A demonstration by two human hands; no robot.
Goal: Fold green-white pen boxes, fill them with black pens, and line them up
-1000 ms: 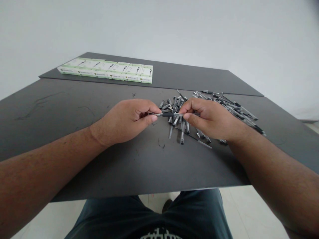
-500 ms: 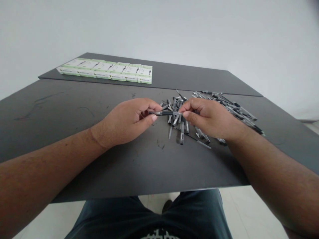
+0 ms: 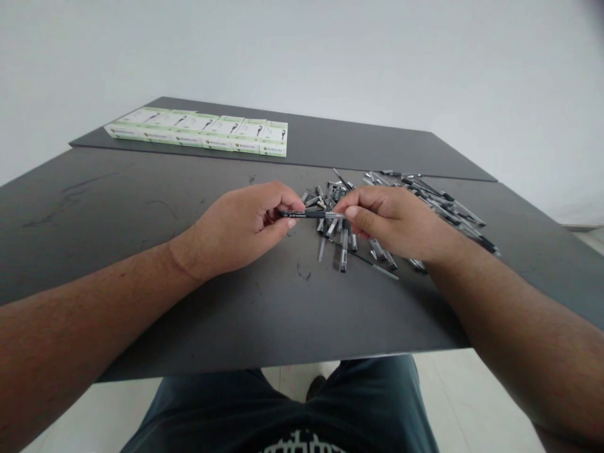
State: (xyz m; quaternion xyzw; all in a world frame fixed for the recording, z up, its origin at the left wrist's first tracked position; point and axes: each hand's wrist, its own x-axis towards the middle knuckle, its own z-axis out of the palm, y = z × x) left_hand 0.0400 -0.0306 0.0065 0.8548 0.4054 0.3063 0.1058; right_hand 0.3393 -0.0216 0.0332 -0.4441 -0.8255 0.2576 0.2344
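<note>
A clear pen with a black grip (image 3: 314, 214) lies level in the air between my two hands, over the front left of a pile of pen parts (image 3: 344, 242). My left hand (image 3: 250, 220) pinches its left, black-ended part between thumb and fingers. At the pen's clear right end, my right hand (image 3: 384, 217) is closed in a pinch with thumb and forefinger. Below and behind the hands are loose clear barrels, caps and thin refills. The right hand and wrist hide part of the pile.
A row of several white and green boxes (image 3: 226, 133) with pen pictures stands at the back left of the dark table (image 3: 236, 321). More pens (image 3: 448, 211) lie heaped beyond my right hand. The table's front edge is just above my legs.
The black grip appears slightly further left between my hands, with more of the clear end showing by the right fingers. Both hands keep their pinches; the view has shifted very slightly.
</note>
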